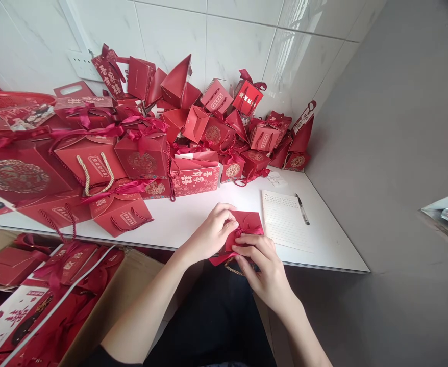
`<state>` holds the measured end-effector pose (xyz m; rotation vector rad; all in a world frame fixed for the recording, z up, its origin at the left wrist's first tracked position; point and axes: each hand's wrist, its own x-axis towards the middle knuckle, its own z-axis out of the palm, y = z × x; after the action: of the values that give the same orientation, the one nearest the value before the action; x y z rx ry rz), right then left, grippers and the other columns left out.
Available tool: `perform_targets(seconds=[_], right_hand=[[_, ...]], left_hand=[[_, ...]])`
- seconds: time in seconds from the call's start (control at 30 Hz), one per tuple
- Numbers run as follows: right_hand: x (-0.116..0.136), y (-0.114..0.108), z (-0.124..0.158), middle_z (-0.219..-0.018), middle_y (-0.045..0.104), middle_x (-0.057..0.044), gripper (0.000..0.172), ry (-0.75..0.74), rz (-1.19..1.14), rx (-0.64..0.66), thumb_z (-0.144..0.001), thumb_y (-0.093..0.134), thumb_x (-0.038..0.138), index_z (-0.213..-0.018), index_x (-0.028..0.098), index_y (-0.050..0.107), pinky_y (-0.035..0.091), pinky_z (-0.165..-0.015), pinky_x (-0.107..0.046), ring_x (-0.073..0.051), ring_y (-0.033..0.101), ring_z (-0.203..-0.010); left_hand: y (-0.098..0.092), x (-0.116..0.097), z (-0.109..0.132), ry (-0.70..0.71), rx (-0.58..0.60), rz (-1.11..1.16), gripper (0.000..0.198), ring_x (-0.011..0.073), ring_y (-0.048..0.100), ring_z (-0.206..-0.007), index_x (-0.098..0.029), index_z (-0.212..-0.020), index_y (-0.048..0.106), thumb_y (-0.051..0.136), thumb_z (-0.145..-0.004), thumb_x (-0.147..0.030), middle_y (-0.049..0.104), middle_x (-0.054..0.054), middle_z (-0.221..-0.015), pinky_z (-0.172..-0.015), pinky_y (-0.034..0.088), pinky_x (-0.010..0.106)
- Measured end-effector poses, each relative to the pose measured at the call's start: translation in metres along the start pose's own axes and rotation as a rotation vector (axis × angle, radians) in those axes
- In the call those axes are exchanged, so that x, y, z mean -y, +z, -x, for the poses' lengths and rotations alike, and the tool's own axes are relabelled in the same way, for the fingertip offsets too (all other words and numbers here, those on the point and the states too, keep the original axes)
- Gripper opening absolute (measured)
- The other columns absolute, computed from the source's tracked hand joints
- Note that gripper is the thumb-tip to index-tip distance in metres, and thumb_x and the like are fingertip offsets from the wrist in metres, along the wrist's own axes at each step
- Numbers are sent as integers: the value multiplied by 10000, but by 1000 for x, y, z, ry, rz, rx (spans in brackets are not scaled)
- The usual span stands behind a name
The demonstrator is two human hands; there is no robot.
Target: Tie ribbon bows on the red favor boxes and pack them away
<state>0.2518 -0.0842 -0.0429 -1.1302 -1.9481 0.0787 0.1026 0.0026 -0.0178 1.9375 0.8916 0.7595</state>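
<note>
A small red gift box (249, 219) with a gold rope handle (233, 267) sits at the front edge of the white table, between my hands. Dark red ribbon (256, 230) runs across its top and gathers near the middle. My left hand (221, 229) is closed at the box's upper left, thumb and fingers pinching the ribbon. From the right, my right hand (260, 257) reaches over the box, its fingertips pressed on the ribbon close to my left fingers. My fingers partly cover the gathered part of the ribbon.
Red gift boxes (195, 178) are piled along the wall and across the table's left. A lined notebook (287, 216) and a pen (302, 210) lie right of my hands. Below left stands a cardboard carton (105, 300) of more boxes. A grey panel (380, 127) bounds the right.
</note>
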Motion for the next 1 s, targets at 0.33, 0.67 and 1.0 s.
perform_targets(seconds=[0.33, 0.67, 1.0], right_hand=[[-1, -1, 1, -982, 622, -58, 196, 17, -42, 4, -842, 568, 106, -1007, 205, 604, 453, -854, -373, -200, 554, -1027], [-1, -3, 2, -916, 645, -55, 169, 48, -50, -33, -846, 550, 120, -974, 211, 613, 476, -807, -387, -209, 593, -963], [1, -1, 1, -918, 637, -59, 143, 54, -34, -60, -841, 548, 113, -940, 201, 601, 469, -764, -366, -195, 587, -896]], left_hand=[[10, 3, -6, -125, -21, 241, 218, 192, 417, -1184, -186, -708, 457, 373, -893, -264, 445, 68, -1175, -1056, 291, 321], [2, 2, -3, 7, -47, 34, 235, 205, 491, -1119, -177, -732, 526, 435, -881, -335, 502, 83, -1148, -986, 382, 354], [-30, -25, -22, 294, 219, -536, 188, 236, 476, -1128, -180, -648, 565, 538, -817, -258, 561, 51, -1171, -966, 376, 392]])
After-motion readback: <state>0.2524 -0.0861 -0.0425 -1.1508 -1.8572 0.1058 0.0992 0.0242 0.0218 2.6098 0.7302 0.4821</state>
